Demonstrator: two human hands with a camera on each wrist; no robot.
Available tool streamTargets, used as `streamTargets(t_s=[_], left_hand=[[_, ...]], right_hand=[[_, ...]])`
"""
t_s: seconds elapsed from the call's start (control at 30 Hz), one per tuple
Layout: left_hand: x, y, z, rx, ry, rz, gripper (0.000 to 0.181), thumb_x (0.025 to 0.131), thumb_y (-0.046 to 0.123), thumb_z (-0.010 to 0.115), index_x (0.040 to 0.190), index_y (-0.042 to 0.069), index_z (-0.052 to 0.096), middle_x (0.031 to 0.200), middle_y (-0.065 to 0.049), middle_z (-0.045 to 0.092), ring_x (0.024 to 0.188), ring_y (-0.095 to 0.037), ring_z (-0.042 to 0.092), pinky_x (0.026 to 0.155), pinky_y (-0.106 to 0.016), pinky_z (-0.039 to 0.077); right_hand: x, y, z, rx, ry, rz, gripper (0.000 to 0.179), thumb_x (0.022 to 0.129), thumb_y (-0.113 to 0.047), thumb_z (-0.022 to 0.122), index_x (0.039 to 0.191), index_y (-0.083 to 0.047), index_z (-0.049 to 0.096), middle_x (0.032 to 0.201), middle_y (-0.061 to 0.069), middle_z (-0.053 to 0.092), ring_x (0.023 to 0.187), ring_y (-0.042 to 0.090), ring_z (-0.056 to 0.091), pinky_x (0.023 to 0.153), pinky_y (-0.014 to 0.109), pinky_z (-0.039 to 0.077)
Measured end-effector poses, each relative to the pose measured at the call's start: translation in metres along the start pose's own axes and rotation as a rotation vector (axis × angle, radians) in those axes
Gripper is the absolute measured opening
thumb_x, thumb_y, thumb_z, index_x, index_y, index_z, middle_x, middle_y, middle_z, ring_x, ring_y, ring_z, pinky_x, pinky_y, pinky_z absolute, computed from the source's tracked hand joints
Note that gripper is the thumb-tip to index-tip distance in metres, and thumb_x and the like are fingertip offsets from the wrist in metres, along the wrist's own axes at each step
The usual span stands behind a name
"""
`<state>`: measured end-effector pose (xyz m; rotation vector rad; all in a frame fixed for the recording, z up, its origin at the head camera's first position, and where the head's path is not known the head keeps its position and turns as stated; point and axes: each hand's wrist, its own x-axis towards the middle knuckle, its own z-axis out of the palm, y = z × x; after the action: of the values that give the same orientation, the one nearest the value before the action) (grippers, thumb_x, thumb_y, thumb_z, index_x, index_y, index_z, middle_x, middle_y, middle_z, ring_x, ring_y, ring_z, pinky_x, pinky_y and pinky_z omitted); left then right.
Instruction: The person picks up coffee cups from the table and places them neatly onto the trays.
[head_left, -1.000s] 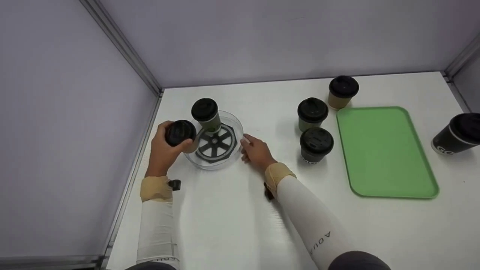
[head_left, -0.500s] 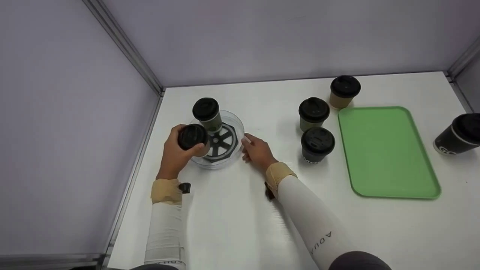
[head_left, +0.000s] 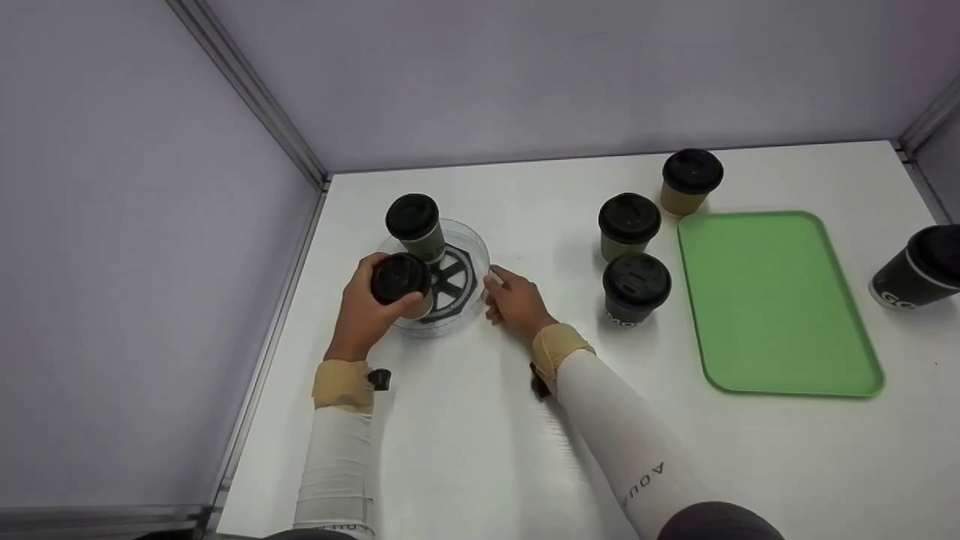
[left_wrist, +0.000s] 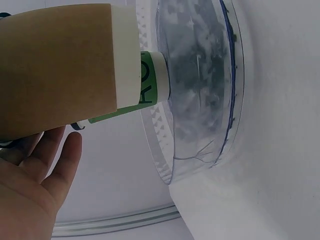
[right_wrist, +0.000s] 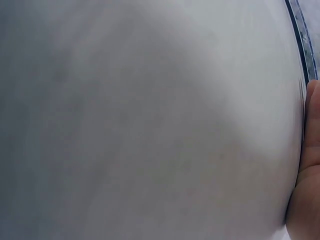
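Left on the table (head_left: 465, 450) lies the round stand (head_left: 451, 289), right of it the tray (head_left: 780, 300), and farther right a cup (head_left: 900, 277).

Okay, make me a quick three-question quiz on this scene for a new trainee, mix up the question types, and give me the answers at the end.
1. Multiple choice. The left hand is holding:
A. the green tray
B. a brown-sleeved cup
C. nothing

2. True or false: the right hand rests on the green tray.

3. Short answer. What color is the sleeve on the lidded cup standing on the clear round dish?

Key:
1. B.
2. False; it is at the edge of the clear round dish.
3. Green, clearest in the left wrist view.
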<state>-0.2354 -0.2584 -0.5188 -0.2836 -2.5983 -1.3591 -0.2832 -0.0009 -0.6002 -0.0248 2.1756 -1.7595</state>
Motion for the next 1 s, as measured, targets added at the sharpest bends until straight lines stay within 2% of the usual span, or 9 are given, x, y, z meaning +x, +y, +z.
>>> streamTargets(t_s=[0.37, 0.6, 1.0], left_hand=[[-0.001, -0.001, 0.009, 0.004, -0.006, -0.004, 0.084, 0.075, 0.046, 0.083, 0.139, 0.009, 0.044, 0.135, -0.003, 0.051, 0.126, -0.019, 0.045, 0.105, -0.045, 0.035], [-0.002, -0.004, 0.01, 0.013, 0.004, -0.014, 0.083, 0.074, 0.047, 0.084, 0.139, 0.014, 0.044, 0.136, -0.003, 0.051, 0.127, -0.018, 0.044, 0.106, -0.045, 0.033], [-0.005, -0.007, 0.014, -0.002, -0.005, -0.045, 0.087, 0.072, 0.048, 0.084, 0.14, 0.012, 0.043, 0.137, -0.005, 0.05, 0.127, -0.02, 0.045, 0.107, -0.045, 0.033]], right_hand=[[-0.001, 0.0, -0.002, 0.004, -0.016, -0.016, 0.054, 0.102, -0.04, 0.049, 0.15, -0.016, 0.04, 0.09, 0.009, 0.066, 0.068, 0.022, 0.066, 0.062, 0.034, 0.056], [0.002, 0.001, -0.002, -0.009, -0.012, -0.029, 0.053, 0.102, -0.04, 0.049, 0.149, -0.016, 0.041, 0.089, 0.008, 0.066, 0.067, 0.021, 0.066, 0.061, 0.034, 0.056], [0.002, 0.001, -0.001, -0.016, -0.004, -0.009, 0.053, 0.102, -0.039, 0.049, 0.149, -0.016, 0.041, 0.088, 0.007, 0.066, 0.067, 0.021, 0.067, 0.061, 0.034, 0.056]])
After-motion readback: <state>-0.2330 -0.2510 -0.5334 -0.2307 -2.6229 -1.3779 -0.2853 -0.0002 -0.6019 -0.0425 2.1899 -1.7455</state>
